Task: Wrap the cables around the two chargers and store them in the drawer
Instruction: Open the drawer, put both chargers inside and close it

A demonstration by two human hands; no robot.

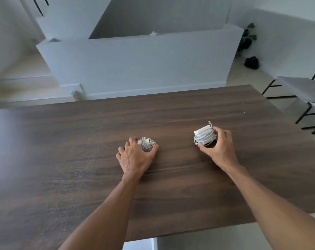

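Observation:
Two white chargers with their cables wound round them sit on the dark wooden table (pixel 81 159). My left hand (pixel 135 156) curls round the smaller charger (pixel 147 143) near the table's middle, fingers on its left and thumb on its right. Further right, my right hand (pixel 218 144) grips the larger square charger (pixel 204 135), thumb at its front corner and fingers over its right side. A short cable end sticks up above that charger. No drawer is in view.
Beyond the table's far edge stands a low white wall (pixel 135 64). A grey chair (pixel 302 91) with black legs is at the right. A dark object (pixel 251 62) and a plant (pixel 247 36) are on the floor at the back right.

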